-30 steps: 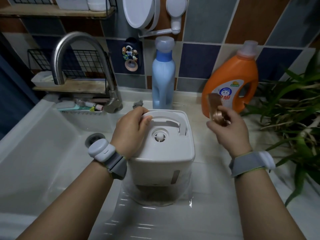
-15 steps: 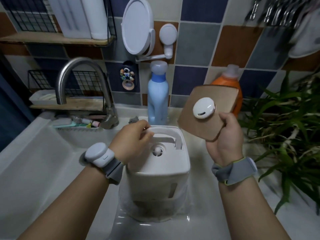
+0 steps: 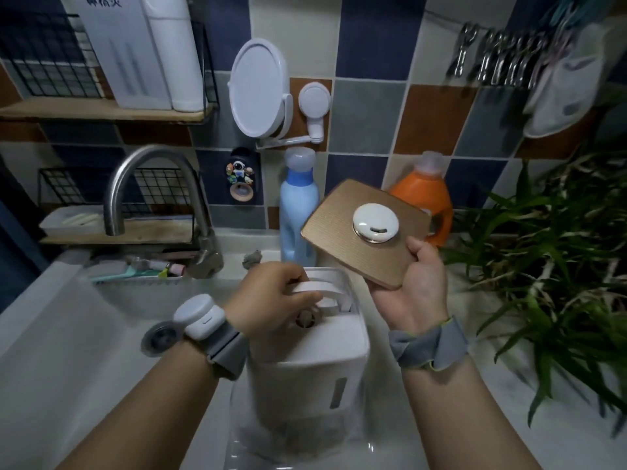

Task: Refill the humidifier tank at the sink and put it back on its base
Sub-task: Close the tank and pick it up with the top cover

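At lower centre, the left hand (image 3: 271,296) grips the handle (image 3: 320,288) of the tank (image 3: 305,368), fingers curled round it. The right hand (image 3: 420,286) holds the lid (image 3: 364,232) at centre right, fingers clamped beneath.

Tank (image 3: 305,371) R of sink (image 3: 68,334), faucet (image 3: 152,184) behind.

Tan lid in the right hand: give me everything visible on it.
The lid is a flat, rounded-corner square plate with a tan, finely ribbed, wood-like face. A round white knob with a dark slot and shiny rim stands on it. It is off the humidifier tank, held tilted, face toward the camera, above and right of it. The right hand holds its lower right edge, thumb on the face. Nothing else touches it.
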`<action>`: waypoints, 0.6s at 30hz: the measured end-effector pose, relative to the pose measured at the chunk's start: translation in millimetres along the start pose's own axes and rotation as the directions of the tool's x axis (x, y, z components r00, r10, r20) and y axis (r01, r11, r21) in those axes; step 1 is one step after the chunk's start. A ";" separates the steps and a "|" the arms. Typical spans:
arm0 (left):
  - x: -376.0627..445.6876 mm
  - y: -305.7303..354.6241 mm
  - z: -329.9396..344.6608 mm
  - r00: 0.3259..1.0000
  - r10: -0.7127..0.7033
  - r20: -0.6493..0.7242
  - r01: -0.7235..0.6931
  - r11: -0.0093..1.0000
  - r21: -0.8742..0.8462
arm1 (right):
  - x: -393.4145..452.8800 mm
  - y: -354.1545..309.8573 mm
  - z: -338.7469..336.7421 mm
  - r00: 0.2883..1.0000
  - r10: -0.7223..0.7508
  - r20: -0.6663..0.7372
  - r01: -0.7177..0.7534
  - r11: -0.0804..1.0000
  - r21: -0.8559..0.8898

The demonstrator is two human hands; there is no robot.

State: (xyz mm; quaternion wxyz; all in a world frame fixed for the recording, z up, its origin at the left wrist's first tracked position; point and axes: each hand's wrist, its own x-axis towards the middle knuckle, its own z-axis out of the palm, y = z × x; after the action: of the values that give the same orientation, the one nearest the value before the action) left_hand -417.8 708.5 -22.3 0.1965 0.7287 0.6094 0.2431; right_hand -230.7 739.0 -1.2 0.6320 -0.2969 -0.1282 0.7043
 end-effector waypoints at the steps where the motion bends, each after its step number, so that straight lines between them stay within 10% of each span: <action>1: -2.4 0.9 1.3 1.000 -0.025 0.005 0.025 0.999 -0.024 | -2.2 1.5 0.7 1.000 0.014 0.005 -0.014 1.000 -0.012; 18: -4.7 -17.6 -60.4 0.929 -0.226 -0.292 0.122 0.934 -0.336 | -22.7 5.5 50.6 0.966 -0.239 0.100 0.244 0.969 -0.033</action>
State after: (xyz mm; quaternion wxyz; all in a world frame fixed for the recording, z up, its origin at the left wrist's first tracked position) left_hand -468.3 706.4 15.6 0.2267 0.5806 0.6502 0.4345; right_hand -264.0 726.0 41.5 0.6994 -0.2593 -0.2092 0.6324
